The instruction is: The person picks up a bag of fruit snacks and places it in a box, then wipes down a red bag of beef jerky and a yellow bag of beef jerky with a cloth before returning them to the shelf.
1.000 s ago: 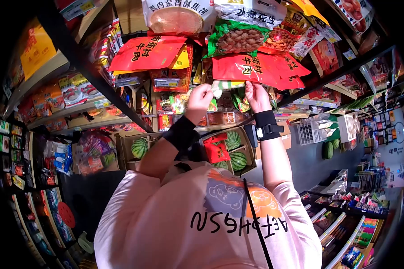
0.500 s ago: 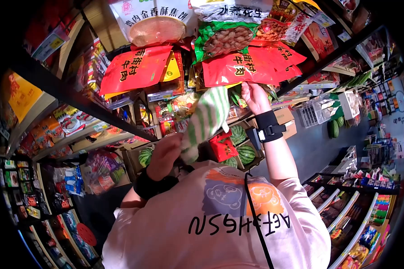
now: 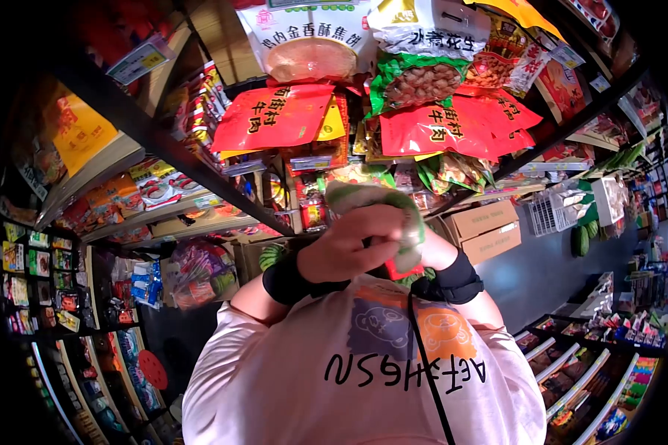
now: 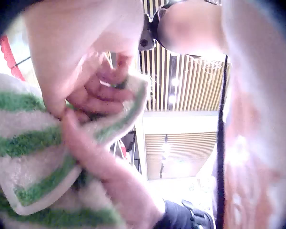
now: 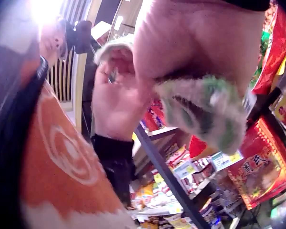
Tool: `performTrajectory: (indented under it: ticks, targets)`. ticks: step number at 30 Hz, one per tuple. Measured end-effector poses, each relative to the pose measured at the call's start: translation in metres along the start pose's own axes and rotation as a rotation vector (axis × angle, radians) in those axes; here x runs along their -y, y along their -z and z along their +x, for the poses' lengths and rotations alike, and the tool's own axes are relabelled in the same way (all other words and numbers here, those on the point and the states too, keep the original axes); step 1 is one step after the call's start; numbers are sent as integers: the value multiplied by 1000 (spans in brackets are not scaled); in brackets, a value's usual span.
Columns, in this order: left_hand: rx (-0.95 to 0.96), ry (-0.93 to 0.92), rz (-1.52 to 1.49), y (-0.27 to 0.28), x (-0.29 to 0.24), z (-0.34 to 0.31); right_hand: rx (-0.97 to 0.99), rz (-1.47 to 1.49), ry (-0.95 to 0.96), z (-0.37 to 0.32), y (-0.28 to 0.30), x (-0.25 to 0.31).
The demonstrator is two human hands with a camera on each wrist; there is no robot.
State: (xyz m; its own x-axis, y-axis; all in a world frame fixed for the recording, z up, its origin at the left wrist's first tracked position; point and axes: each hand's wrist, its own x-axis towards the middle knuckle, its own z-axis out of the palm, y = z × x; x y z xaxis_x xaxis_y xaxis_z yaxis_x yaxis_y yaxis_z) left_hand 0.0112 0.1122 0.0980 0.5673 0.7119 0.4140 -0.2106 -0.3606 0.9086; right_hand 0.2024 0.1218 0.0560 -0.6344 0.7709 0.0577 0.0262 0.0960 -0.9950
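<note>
A green-and-white striped towel (image 3: 412,231) is bunched between my two hands in front of the chest. My left hand (image 3: 356,243) grips it with curled fingers, its back toward the head camera. My right hand (image 3: 439,251) is on the far side of the towel, largely hidden in the head view. Close up in the left wrist view, the towel (image 4: 31,143) hangs in folds, and the right hand's thumb and fingers pinch it beside the left hand (image 4: 86,52). In the right wrist view the towel (image 5: 205,112) drapes below the right hand (image 5: 195,43).
Red snack packets (image 3: 274,119) and a green bag of peanuts (image 3: 419,78) hang from the shelf ahead. A black shelf post (image 3: 200,167) slants down at left. Cardboard boxes (image 3: 486,228) stand at right, and a watermelon (image 3: 272,256) shows low beyond the left arm.
Both hands were at the shelf front; the left hand drew back toward the chest with the towel stretched out, then the right hand came in too. The towel is now bunched between them.
</note>
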Motion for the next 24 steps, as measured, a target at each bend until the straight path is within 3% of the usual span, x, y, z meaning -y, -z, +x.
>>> performTrajectory:
  ticks: [1,2,4,5,6,8,11,14,18,20,22,24]
  targets:
    - [36,14,88,1,-6,3,-63,58,-15,3,-1,-1]
    - [139,-181,288,18,-14,15,-184,-38,78,-2,5,-14]
    - [-84,-165,563,45,-21,18,-308,58,169,-6,13,-7]
    - [-209,-114,900,57,-19,17,-368,102,218,-8,18,-4]
    - [-337,-63,1235,70,-12,15,-454,323,47,-25,30,-13]
    - [-396,92,1534,106,20,6,-553,361,-89,-60,52,-32]
    - [-357,195,1582,153,62,2,-709,302,-119,-98,60,-30]
    - [-388,122,1485,171,74,7,-725,309,-110,-124,66,-32]
    - [-693,-316,1397,176,38,17,-758,414,-84,-135,69,-27]
    - [-1039,-309,1302,185,39,2,-726,360,-41,-132,67,-14]
    - [-1176,-272,1081,166,10,-6,-676,414,-20,-133,70,-6]
    - [-1303,-427,840,143,-5,-9,-669,411,76,-127,71,6]
